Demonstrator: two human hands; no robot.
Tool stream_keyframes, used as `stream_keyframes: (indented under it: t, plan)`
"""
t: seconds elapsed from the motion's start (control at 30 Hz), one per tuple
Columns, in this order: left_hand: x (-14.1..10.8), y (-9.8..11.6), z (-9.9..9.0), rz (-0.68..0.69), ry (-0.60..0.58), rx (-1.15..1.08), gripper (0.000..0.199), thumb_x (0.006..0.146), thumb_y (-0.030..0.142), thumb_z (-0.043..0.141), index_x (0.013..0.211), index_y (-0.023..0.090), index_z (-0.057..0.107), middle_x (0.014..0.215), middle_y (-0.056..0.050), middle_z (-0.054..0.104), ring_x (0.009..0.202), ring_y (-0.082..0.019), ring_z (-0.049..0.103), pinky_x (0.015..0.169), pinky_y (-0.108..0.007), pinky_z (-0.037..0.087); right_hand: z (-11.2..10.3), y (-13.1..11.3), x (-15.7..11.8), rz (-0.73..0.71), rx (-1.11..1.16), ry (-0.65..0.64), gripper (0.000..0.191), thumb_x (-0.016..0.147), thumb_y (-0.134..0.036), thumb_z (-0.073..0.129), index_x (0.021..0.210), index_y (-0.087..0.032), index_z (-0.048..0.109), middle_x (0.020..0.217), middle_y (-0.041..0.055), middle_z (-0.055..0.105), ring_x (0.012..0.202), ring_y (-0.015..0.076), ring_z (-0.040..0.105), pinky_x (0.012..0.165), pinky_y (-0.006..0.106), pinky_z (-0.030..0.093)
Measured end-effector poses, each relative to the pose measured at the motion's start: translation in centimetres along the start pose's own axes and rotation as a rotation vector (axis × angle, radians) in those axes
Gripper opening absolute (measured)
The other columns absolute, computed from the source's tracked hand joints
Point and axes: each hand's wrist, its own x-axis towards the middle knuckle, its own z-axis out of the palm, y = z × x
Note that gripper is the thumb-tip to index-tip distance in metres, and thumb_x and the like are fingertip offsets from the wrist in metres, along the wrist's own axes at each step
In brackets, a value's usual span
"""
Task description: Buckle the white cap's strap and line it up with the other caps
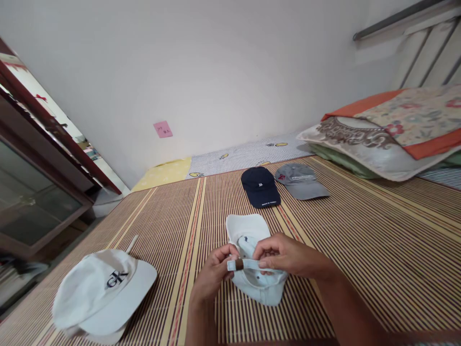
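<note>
A pale blue baseball cap [261, 290] lies on the striped bamboo mat, its brim pointing away from me and its back opening towards me. Across that opening runs its adjuster strap [251, 264], with a brown piece near the left end. My left hand [215, 266] pinches the strap by this brown piece. Thumb and fingers of my right hand [279, 254] close on the strap further right. A white cap [97, 290] with dark letters rests to the left, apart from both hands. Beyond the pale blue cap sit a navy cap [260, 186] and a grey cap [300, 180], side by side.
The bamboo mat [173, 230] covers the bed. A pillow [349, 144] and a folded floral cloth [410, 117] with orange edges lie at the far right. A pink note [163, 129] is stuck to the wall. A glass-fronted cabinet [32, 192] stands at the left.
</note>
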Motion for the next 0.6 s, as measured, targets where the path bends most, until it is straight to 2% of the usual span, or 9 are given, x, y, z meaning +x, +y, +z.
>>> stream_keyframes:
  t: [0.27,0.5,0.6]
  plan:
    - [-0.1,-0.2,-0.1,-0.007,-0.019,0.01,0.038,0.085,0.051,0.074,0.075,0.019,0.058,0.062,0.007,0.041,0.052,-0.007,0.028,0.05,-0.025,0.016,0.8,0.5,0.6,0.0,0.061,0.003,0.017,0.083,-0.033,0.074,0.085,-0.016,0.077,0.071,-0.0004,0.069,0.065,0.0131,0.06,0.062,0.025,0.043]
    - [0.0,0.2,1.0,-0.043,-0.036,0.006,0.041,0.084,0.053,0.075,0.074,0.018,0.057,0.061,0.008,0.04,0.052,-0.007,0.025,0.05,-0.025,0.018,1.6,-0.2,1.0,-0.01,0.026,-0.003,0.011,0.084,-0.027,0.071,0.082,-0.017,0.074,0.07,-0.0009,0.069,0.063,0.0127,0.06,0.062,0.024,0.043]
    - [0.1,-0.1,0.8,-0.036,-0.035,0.001,0.039,0.085,0.053,0.075,0.076,0.019,0.058,0.061,0.008,0.041,0.051,-0.007,0.025,0.049,-0.025,0.018,1.8,-0.3,1.1,-0.008,0.092,0.012,0.014,0.085,-0.031,0.072,0.089,-0.018,0.068,0.07,-0.0016,0.069,0.062,0.0139,0.062,0.062,0.025,0.044]
